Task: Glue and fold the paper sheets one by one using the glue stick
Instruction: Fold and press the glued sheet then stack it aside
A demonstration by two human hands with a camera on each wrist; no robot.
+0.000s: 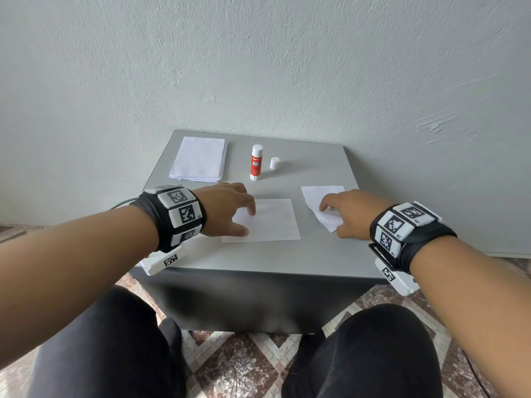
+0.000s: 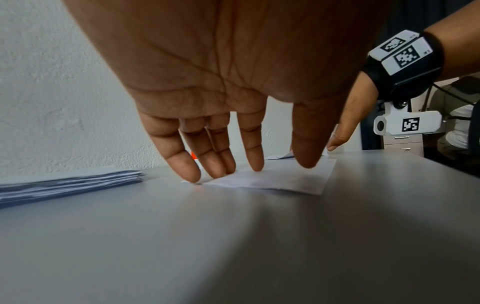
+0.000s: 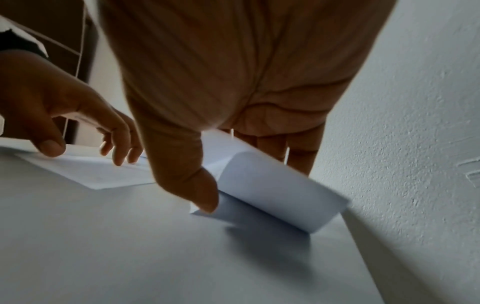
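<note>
A flat white sheet (image 1: 273,222) (image 2: 280,179) lies mid-table. My left hand (image 1: 248,222) (image 2: 283,165) has straight fingers, their tips and the thumb touching the sheet's left part. To the right, a second sheet (image 1: 319,193) (image 3: 272,195) is folded over in a loose curve. My right hand (image 1: 332,220) (image 3: 253,185) rests on it, the thumb tip pressing its near corner to the table, the fingers on its far side. An uncapped glue stick (image 1: 256,162) stands upright at the back, its white cap (image 1: 274,163) beside it.
A stack of white sheets (image 1: 198,160) (image 2: 64,183) lies at the back left of the grey table (image 1: 258,257). A plastered wall runs close behind and to the right. My knees sit below the table's front edge.
</note>
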